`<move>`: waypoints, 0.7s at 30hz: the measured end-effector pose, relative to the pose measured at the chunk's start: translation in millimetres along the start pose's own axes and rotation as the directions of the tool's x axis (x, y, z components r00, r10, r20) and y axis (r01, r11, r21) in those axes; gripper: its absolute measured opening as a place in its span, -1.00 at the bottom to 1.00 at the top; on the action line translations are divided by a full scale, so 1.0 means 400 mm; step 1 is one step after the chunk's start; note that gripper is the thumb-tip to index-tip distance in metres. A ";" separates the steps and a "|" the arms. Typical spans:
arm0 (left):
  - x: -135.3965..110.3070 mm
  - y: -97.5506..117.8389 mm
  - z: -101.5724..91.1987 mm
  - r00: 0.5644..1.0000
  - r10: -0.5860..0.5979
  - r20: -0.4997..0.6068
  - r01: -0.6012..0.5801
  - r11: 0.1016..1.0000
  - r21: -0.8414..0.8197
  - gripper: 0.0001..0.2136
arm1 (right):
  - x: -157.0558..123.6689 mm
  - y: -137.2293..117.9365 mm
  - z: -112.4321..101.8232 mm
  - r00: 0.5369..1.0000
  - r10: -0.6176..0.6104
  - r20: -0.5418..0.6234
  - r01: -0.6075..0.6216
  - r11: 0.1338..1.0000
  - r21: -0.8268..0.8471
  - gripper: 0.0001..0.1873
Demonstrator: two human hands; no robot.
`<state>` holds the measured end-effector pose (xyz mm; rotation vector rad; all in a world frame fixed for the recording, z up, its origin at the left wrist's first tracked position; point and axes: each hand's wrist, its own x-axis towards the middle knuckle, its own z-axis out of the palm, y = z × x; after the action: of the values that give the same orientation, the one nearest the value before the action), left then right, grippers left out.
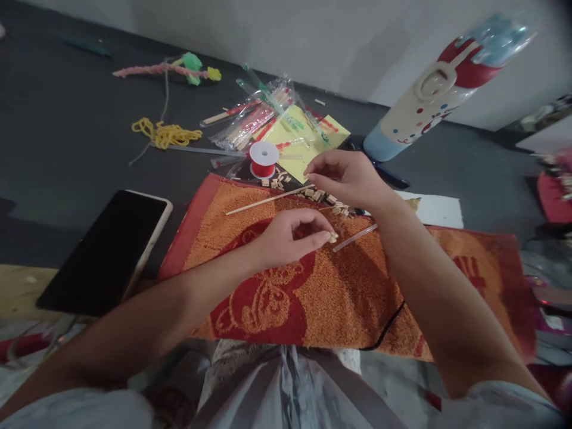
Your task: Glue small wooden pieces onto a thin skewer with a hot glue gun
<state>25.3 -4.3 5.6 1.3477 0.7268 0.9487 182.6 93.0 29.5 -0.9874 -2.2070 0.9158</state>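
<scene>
My left hand (290, 237) rests on an orange and red towel (313, 286) and pinches a few small wooden pieces (333, 236) between thumb and fingertips. My right hand (348, 177) hovers at the towel's far edge, its fingertips pinched over a scatter of short wooden pieces (322, 196); whether it grips one is hidden. A thin wooden stick (268, 200) lies on the towel between the two hands. A clear plastic tube (355, 238) lies just right of my left fingertips.
A spool of red thread (263, 159) stands beyond the towel, beside plastic packets of sticks (250, 122) and yellow paper (308, 143). A dark phone (107, 250) lies at left. Yellow yarn (165, 133), a pink pipe cleaner (156, 70) and a tipped bottle (429, 101) lie farther off.
</scene>
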 end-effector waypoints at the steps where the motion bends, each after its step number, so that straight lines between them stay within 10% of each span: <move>1: 0.000 0.000 0.000 1.000 -0.003 -0.030 0.003 1.000 -0.017 -0.88 | -0.020 -0.003 -0.003 0.999 0.031 -0.042 -0.026 0.993 0.111 -0.90; 11: 0.010 -0.029 -0.007 0.976 -0.137 -0.167 0.086 0.955 -0.284 -0.78 | -0.170 -0.037 0.028 0.947 0.184 -0.263 0.004 0.813 0.582 -0.94; 21: 0.022 -0.008 0.001 0.944 -0.263 -0.201 0.164 0.899 -0.405 -0.70 | -0.181 -0.024 0.083 0.908 0.126 -0.400 0.133 0.817 0.561 -0.85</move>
<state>30.2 3.4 3.4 0.7915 0.8143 1.0301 197.3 18.9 1.7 -0.7828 -1.4272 1.1517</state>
